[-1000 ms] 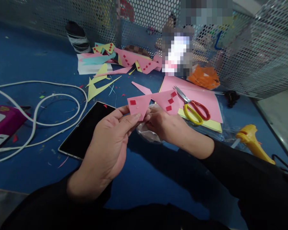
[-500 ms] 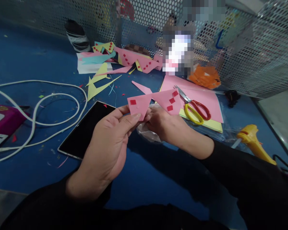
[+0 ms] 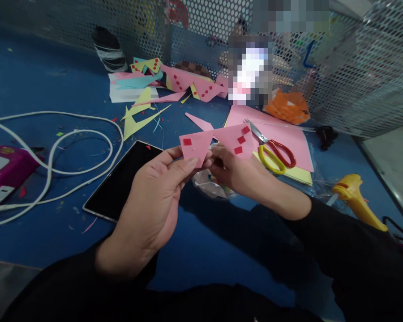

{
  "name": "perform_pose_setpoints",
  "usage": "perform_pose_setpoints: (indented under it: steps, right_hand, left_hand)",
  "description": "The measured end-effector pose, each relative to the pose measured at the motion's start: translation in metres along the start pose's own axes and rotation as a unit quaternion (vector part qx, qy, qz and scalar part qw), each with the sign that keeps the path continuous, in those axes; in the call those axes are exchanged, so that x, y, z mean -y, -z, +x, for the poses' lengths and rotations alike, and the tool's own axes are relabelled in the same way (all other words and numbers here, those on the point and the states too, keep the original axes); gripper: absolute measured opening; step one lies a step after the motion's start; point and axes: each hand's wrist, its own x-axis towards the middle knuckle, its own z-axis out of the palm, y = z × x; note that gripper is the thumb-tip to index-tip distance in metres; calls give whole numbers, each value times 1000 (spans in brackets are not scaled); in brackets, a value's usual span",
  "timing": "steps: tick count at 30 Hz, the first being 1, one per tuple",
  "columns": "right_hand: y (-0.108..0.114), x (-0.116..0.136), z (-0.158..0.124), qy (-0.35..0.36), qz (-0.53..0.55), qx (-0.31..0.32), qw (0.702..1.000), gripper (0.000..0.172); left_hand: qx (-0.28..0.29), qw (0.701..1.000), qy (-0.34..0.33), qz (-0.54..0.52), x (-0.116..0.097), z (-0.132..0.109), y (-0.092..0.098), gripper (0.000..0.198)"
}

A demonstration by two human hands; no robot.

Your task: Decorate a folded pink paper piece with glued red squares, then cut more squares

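Well in from the front edge of the tabletop (image 3: 204,255), the left grip (image 3: 151,192) is pinched on a pink paper cut-out (image 3: 197,154), thumb on its face and fingers behind. The cut-out is held up off the surface, spreading into two pointed flaps joined by a narrow middle. The right grip (image 3: 233,170) is curled over the clear bowl (image 3: 215,191), just behind the right flap, which covers some of its fingers; whether anything is pinched there I can't say. Small pieces lie in the bowl, too unclear to name.

As for progress, the right flap bears a slanting row of three red squares (image 3: 242,139), while the left flap shows a single red square (image 3: 187,141) near its outer corner. Judged against the pink piece (image 3: 201,80) lying toward the far edge, which has rows of red squares on both flaps, the right side looks about done and the left side barely begun. That piece and a yellow piece (image 3: 155,65) beside it, also dotted red, seem decorated already.

Toward the right edge, scissors (image 3: 263,140) lie on a stack of pink sheets (image 3: 285,134), with what looks like a yellow glue gun (image 3: 351,188) nearer that edge. Left of the bowl lies a black tablet (image 3: 117,188), partly behind the left forearm; yellow offcuts (image 3: 130,127) are beyond it
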Motion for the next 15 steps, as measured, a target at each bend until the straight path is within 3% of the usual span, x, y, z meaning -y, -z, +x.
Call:
perform_pose_setpoints:
  steps: [4, 8, 15]
  right_hand:
    - [9, 1, -2, -47, 138, -24, 989, 9]
    - [18, 4, -6, -120, 306, -9, 945, 7]
    - [29, 7, -22, -173, 443, -36, 879, 4]
  left_hand:
    - [1, 1000, -12, 3, 0, 0, 0, 18]
    - [10, 1000, -11, -5, 0, 1, -1, 18]
    - [-6, 999, -11, 32, 3, 2, 2, 21]
